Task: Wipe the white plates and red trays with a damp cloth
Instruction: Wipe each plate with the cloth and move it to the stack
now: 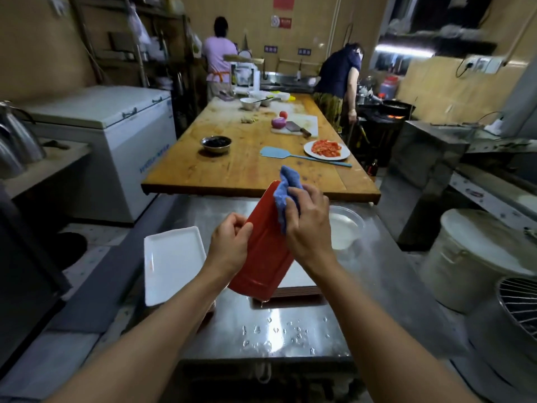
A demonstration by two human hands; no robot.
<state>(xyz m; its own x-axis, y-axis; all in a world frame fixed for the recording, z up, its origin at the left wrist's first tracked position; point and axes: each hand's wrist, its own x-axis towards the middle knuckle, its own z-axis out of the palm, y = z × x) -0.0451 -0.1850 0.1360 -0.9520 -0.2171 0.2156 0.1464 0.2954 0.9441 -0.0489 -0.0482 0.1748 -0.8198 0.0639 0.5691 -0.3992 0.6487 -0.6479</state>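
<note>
- Our left hand (231,242) grips red tray (261,251) at its 9 o'clock edge, tray tilted, long axis 7-to-1 o'clock.
- Our right hand (309,225) clutches blue cloth (286,196) against tray's 1 o'clock end.

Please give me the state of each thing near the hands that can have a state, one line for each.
red tray: tilted, lifted, dripping.
blue cloth: bunched, pressed on the tray.
left hand: grip on the tray's edge.
right hand: grip on the cloth.
white rectangular plate: flat on the counter.
steel counter: wet with droplets.
</note>
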